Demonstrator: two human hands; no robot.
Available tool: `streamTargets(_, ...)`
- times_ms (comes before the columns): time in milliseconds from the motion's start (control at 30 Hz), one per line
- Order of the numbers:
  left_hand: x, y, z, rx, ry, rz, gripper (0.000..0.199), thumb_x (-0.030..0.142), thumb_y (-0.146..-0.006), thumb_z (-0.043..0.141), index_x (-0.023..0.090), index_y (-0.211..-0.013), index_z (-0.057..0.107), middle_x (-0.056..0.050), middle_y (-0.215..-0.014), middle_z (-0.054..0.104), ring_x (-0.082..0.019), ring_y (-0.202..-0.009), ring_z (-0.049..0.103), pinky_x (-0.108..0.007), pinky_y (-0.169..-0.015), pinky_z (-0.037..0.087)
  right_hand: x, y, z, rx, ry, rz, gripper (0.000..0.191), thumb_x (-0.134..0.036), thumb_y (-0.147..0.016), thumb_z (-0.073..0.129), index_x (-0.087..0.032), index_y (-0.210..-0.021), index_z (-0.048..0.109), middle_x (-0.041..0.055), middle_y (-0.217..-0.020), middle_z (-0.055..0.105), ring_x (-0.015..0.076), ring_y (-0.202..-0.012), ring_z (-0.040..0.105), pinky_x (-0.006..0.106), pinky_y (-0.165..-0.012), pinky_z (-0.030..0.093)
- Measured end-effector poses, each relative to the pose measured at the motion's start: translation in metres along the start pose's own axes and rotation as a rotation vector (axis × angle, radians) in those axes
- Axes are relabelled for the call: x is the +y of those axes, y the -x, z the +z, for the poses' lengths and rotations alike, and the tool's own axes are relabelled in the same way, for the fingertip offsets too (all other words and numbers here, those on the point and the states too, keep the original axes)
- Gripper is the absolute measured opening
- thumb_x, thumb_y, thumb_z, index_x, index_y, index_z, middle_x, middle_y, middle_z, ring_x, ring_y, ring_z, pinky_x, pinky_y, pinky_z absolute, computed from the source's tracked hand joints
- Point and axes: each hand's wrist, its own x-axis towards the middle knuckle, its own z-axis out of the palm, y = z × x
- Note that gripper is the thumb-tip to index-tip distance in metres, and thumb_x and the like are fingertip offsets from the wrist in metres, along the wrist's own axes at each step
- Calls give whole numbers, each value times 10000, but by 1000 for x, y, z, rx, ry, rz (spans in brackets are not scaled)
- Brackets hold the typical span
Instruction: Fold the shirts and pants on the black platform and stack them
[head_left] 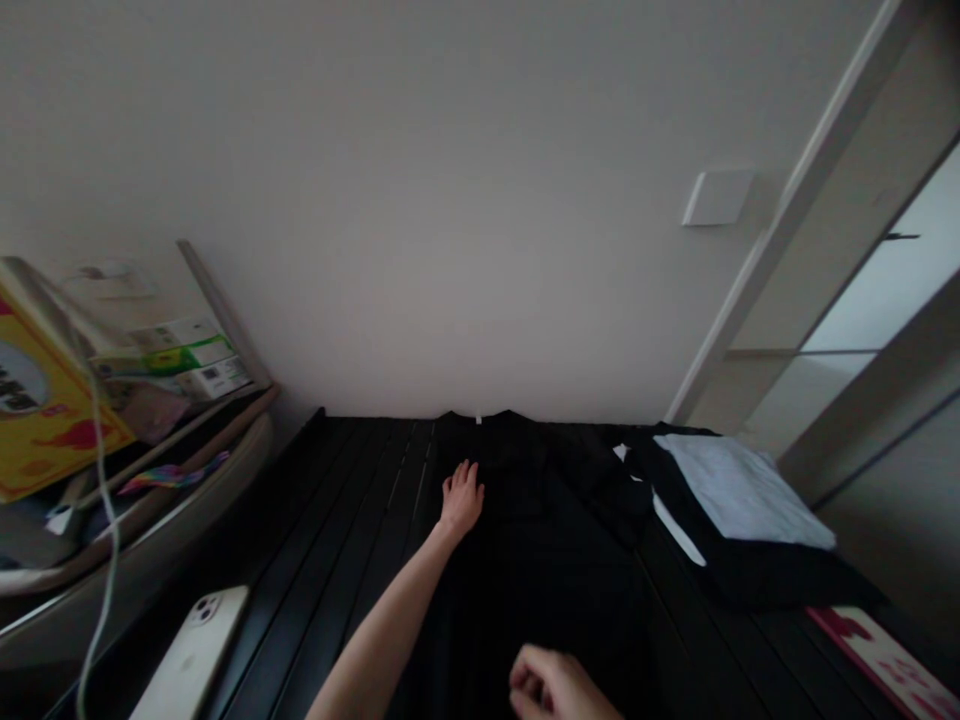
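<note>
A black garment (570,540) lies spread on the black slatted table (330,520), its collar end with a small white tag towards the wall. My left hand (463,497) rests flat on the garment's upper left part, fingers stretched out and holding nothing. Low in the view, above the garment's lower part, my right hand (555,683) has its fingers curled in. Whether cloth is pinched in that hand is hidden. The dark cloth blends with the table, so its lower edges are hard to make out.
Folded clothes, a light grey one (742,490) on top of black ones, lie at the right. Near them is a red-and-white patterned item (885,660). A white phone (191,655) lies front left. Beyond it stand a yellow box (52,410) and a white cable (105,500).
</note>
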Motion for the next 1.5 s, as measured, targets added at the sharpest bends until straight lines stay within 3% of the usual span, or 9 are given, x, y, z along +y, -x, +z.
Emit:
streamTargets(333, -22, -54, -21, 69, -265, -53, 710, 22, -819, 321, 244, -1490, 253, -68, -1559, 239, -298, -1393, 253, -510, -1085, 269, 49, -127, -123, 635, 128, -82, 241, -210, -783, 504, -143, -992, 603, 161, -1086, 601, 282, -1075, 586, 422, -979, 429)
streamTargets(433, -38, -88, -36, 52, -318, -102, 751, -13, -790, 308, 219, -1499, 228, -122, -1537, 275, -328, -1317, 362, -536, -1021, 339, 64, -163, -141, 677, 92, -30, 348, -232, -808, 490, -110, -1126, 560, 213, -1226, 542, 302, -1103, 591, 426, -962, 453)
streamTargets(567, -63, -122, -48, -26, -356, -126, 605, 9, -822, 329, 233, -1367, 465, -135, -1366, 491, -290, -1233, 459, -477, -987, 394, 76, -207, -157, 631, -17, 6, 478, -309, -855, 479, -134, -1297, 431, 219, -1308, 517, 178, -678, 690, 348, -699, 562)
streamTargets(700, -78, -141, -51, -84, -352, -152, 350, 90, -872, 390, 218, -1090, 633, -114, -1251, 536, -214, -1018, 607, -345, -861, 488, 81, -254, -165, 568, -115, 42, 453, -296, -823, 531, -135, -1240, 464, 164, -1105, 656, 126, -457, 627, 263, -458, 516)
streamTargets(833, -79, -158, -63, 3, -370, -265, 370, 54, -886, 305, 123, -1116, 587, -184, -1210, 531, -232, -904, 658, -353, -787, 515, 80, -282, -181, 559, -98, 17, 243, -241, -854, 472, -120, -1032, 586, 87, -832, 701, 151, -587, 676, 244, -559, 536)
streamTargets(967, -64, -167, -71, 139, -394, -315, 483, -12, -843, 235, 36, -1258, 477, -259, -1340, 438, -268, -1017, 631, -363, -856, 495, 93, -273, -210, 612, 39, 27, 308, -183, -840, 480, -145, -1130, 577, 114, -1139, 643, 169, -991, 654, 270, -868, 490)
streamTargets(1133, -30, -127, -42, 200, -380, -159, 595, 46, -863, 302, 69, -1455, 258, -199, -1539, 217, -273, -1289, 451, -369, -1036, 390, 141, -222, -245, 653, 248, 257, 413, -124, -720, 587, -43, -1125, 577, 275, -1200, 556, 360, -1188, 518, 485, -997, 351)
streamTargets(1267, -12, -66, -8, 85, -306, 74, 512, 208, -925, 358, 195, -1437, 362, -79, -1544, 278, -266, -1429, 213, -476, -1151, 207, 166, -188, -252, 555, 305, 321, 351, -116, -631, 659, -76, -979, 636, 223, -1090, 636, 353, -1171, 530, 431, -984, 356)
streamTargets(1500, 31, 48, -8, -74, -76, 37, 571, 307, -920, 405, 189, -1473, 322, -85, -1567, 188, -277, -1451, 118, -497, -1173, 155, 140, -161, -266, 487, 187, 335, 106, -240, -669, 673, -152, -728, 679, 145, -819, 708, 308, -919, 663, 350, -798, 472)
